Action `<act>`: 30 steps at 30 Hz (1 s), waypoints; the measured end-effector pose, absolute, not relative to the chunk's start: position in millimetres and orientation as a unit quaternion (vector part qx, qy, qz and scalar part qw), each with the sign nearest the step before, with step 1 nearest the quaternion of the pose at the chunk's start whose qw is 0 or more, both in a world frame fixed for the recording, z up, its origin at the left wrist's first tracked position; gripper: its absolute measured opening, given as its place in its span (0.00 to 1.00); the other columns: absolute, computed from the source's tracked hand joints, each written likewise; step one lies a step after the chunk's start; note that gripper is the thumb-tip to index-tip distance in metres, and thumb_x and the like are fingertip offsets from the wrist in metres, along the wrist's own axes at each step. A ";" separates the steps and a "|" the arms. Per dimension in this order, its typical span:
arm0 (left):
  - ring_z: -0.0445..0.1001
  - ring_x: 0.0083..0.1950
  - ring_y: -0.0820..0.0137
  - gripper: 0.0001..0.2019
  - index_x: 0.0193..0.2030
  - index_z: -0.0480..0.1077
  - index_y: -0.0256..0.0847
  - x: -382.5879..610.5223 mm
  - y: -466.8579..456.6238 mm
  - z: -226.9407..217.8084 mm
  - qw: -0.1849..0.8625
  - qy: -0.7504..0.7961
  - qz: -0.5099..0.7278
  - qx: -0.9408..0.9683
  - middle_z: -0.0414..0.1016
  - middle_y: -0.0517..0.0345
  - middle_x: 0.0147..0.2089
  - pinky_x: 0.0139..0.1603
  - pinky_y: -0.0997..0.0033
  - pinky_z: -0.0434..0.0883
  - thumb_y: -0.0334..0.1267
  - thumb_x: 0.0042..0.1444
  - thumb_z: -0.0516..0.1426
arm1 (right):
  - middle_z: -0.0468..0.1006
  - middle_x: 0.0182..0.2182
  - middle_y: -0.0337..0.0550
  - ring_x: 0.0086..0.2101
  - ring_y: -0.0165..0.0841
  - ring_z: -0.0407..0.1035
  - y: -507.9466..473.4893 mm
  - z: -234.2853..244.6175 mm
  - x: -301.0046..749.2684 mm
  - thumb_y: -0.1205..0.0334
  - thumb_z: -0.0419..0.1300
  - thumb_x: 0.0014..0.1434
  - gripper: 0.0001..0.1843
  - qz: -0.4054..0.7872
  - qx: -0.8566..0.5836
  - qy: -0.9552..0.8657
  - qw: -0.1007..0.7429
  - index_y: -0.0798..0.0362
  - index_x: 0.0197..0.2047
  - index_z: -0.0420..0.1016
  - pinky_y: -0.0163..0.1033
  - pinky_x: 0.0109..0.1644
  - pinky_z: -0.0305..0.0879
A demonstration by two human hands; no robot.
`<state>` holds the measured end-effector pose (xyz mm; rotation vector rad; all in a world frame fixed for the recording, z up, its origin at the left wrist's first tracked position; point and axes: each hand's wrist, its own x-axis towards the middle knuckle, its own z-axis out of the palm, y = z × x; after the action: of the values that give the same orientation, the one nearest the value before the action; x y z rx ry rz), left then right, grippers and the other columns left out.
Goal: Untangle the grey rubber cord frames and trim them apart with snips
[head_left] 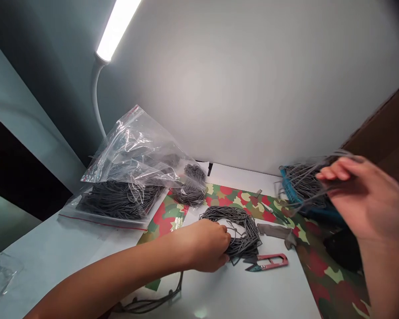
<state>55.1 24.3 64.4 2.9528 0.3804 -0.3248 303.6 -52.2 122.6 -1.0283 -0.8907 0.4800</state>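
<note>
My left hand point(208, 246) reaches across from the lower left, its fingers curled at the near left side of a ring-shaped pile of grey cords point(249, 232) on a white board. The fingertips are partly hidden but appear closed on the cords at the pile's edge. My right hand point(365, 197) is raised at the right, pinching several thin grey cords that trail left and are blurred by motion. Behind those cords stands a blue basket point(288, 188) filled with similar grey cords. Pink-handled thread snips point(269, 262) lie just right of the ring, blades pointing left.
A clear zip bag point(138, 146) of dark cords lies at the left, beside a smaller bagged bundle point(194, 184). Loose cords point(153, 303) lie in front. A grey fabric strip point(275, 231) rests on the white board point(252, 292), over a camouflage-pattern mat point(319, 274). A lamp point(116, 31) hangs above.
</note>
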 end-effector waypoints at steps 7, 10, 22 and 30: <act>0.72 0.54 0.56 0.16 0.57 0.66 0.30 63.0 36.7 89.6 0.149 0.139 0.107 0.973 0.73 0.39 0.55 0.53 0.58 0.69 0.35 0.69 0.46 | 0.64 0.19 0.35 0.21 0.30 0.57 -85.3 133.6 273.3 0.52 0.70 0.53 0.09 0.302 -0.594 -0.524 0.530 0.45 0.31 0.76 0.38 0.23 0.52; 0.69 0.56 0.64 0.21 0.55 0.68 0.37 58.1 32.5 108.4 0.393 0.122 0.249 0.877 0.73 0.49 0.55 0.59 0.63 0.64 0.43 0.73 0.39 | 0.70 0.25 0.39 0.25 0.32 0.62 -87.3 130.0 247.8 0.51 0.71 0.53 0.12 0.466 -0.565 -0.530 0.427 0.48 0.30 0.75 0.37 0.26 0.59; 0.65 0.20 0.72 0.28 0.31 0.69 0.37 17.1 19.8 56.3 0.840 0.082 0.003 0.537 0.64 0.65 0.18 0.32 0.69 0.65 0.64 0.61 0.49 | 0.72 0.25 0.37 0.21 0.23 0.61 -67.8 50.8 219.0 0.52 0.69 0.57 0.16 0.679 -0.373 -0.517 0.364 0.55 0.34 0.71 0.29 0.23 0.55; 0.60 0.20 0.76 0.23 0.36 0.70 0.37 2.5 6.1 11.5 0.869 0.153 0.000 0.471 0.71 0.60 0.28 0.23 0.74 0.56 0.59 0.55 0.56 | 0.56 0.16 0.26 0.16 0.20 0.43 -85.1 -6.0 205.7 0.44 0.70 0.51 0.24 0.743 -0.354 -0.374 0.426 0.53 0.29 0.65 0.29 0.21 0.41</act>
<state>2.5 6.1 11.5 0.9851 0.3196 -0.0005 205.7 -85.1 -6.0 -0.8857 -0.9357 1.8579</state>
